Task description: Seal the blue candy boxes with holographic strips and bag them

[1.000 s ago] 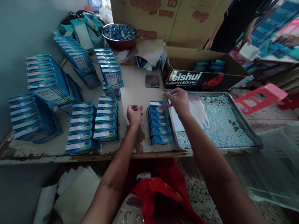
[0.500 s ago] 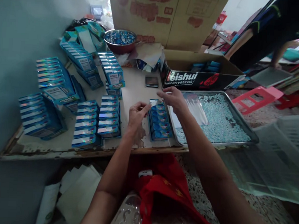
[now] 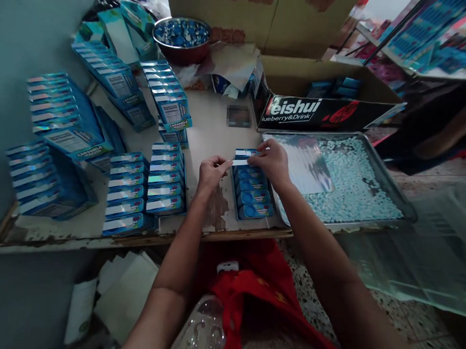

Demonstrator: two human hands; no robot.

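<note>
My left hand [image 3: 211,171] and my right hand [image 3: 270,160] pinch the two ends of a small white strip [image 3: 240,163], held just above the far end of a row of small blue containers [image 3: 251,190] in an open blue box on the table. Both hands have their fingers closed on the strip. Right of the row lies a metal tray [image 3: 392,183] full of pale blue candies [image 3: 349,188], with a clear plastic sheet [image 3: 306,165] over its left part.
Blue display boxes [image 3: 148,183] fill the table's left half, some stacked [image 3: 64,113]. A metal bowl of blue wrapped pieces [image 3: 181,36] stands at the back. A black-printed cardboard carton [image 3: 322,109] sits behind the tray. Red cloth [image 3: 258,295] lies on my lap. Another person stands at far right.
My left hand opened from a fist on the table and came right to meet my right hand. Both now pinch the white strip over the row of containers.
</note>
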